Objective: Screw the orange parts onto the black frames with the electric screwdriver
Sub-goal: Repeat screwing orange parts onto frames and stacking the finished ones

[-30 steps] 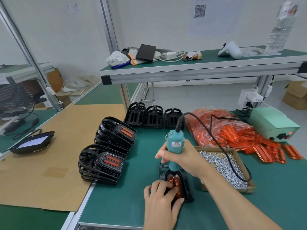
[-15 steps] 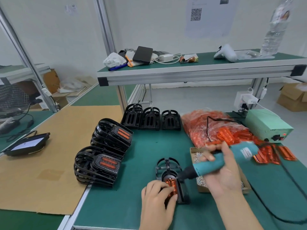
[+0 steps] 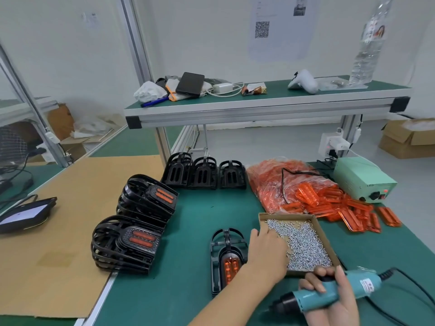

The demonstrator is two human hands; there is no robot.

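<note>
A black frame (image 3: 216, 262) lies on the green mat with an orange part (image 3: 231, 267) seated in it. My left hand (image 3: 266, 250) has reached over the frame's right side to the cardboard screw box (image 3: 287, 215), fingertips down among the small silver screws (image 3: 306, 245); whether it pinches one is hidden. At the lower right, my right hand (image 3: 339, 309) grips the teal electric screwdriver (image 3: 367, 284), which lies nearly level with its bit pointing left, away from the frame.
Two stacks of finished frames (image 3: 127, 243) (image 3: 148, 198) stand left of the work spot, empty frames (image 3: 202, 172) at the back. A bag of orange parts (image 3: 282, 182), loose orange parts (image 3: 353, 212) and a green power supply (image 3: 362, 177) sit right. Brown cardboard (image 3: 70, 208) covers the left bench.
My left hand left the frame and moved right into the screw box. My right hand lifted the screwdriver off the frame and carried it down to the lower right, tilting it flat.
</note>
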